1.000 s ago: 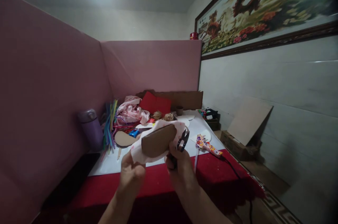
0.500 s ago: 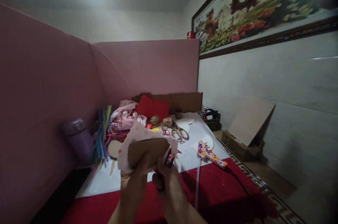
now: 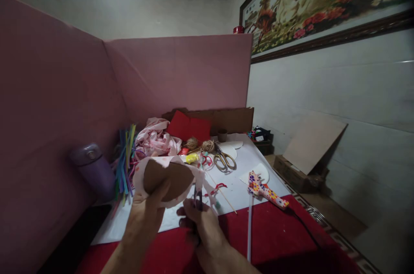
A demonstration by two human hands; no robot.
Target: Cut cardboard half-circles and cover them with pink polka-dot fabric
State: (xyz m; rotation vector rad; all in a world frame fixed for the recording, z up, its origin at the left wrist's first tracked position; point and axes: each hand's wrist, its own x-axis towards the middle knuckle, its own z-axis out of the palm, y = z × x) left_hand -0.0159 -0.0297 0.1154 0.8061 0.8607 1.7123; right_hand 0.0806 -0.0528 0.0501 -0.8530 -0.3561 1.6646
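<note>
My left hand [image 3: 146, 216] holds up a brown cardboard oval [image 3: 167, 178] backed by pink patterned cloth [image 3: 139, 174], thumb pressed on the cardboard. My right hand [image 3: 198, 227] is closed round small dark scissors [image 3: 198, 199], whose tip points up at the cloth's lower right edge. Both hands hover over the red tablecloth [image 3: 274, 239] near the front of the table.
On the white sheet [image 3: 241, 160] lie gold-handled scissors [image 3: 224, 160], a spotted glue gun [image 3: 265, 190] with a cord, twine balls [image 3: 200, 144], coloured sticks [image 3: 125, 160], crumpled pink cloth [image 3: 155, 138], red felt [image 3: 187, 127]. A purple flask [image 3: 93, 170] stands left. Pink panels enclose the table.
Both hands with the cardboard and cloth have shifted left and down in view. The small scissors moved from beside the cardboard's right end to under its lower right edge.
</note>
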